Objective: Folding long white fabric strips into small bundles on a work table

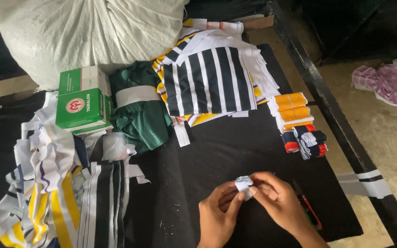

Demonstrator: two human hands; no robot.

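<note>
At the lower centre of the frame we see both hands meeting over the black worktop (217, 151). The left hand (218, 215) and the right hand (275, 198) share one small white fabric piece (243, 185) — each grip is closed on it, thumb and fingertips pinching it from opposite sides, with the piece raised just above the dark surface. A red-handled tool (309, 212) lies on the worktop just beside the right wrist; we cannot tell its exact kind. At the lower left of the frame sits a loose heap of striped fabric strips (56, 193) in white, yellow, navy and black. Above it, at the left, stand green and white cardboard boxes (83, 101), and just beside them lies a folded dark green cloth (141, 110) with a white band across it. At the upper centre we note a stack of black and white striped panels (210, 80). To its right lie orange fabric bundles (291, 110), with navy, white and red bundles (306, 141) touching them below. A large white sack (88, 32) fills the upper left — a pink patterned scrap (382, 82) lies on the floor at the upper right.
</note>
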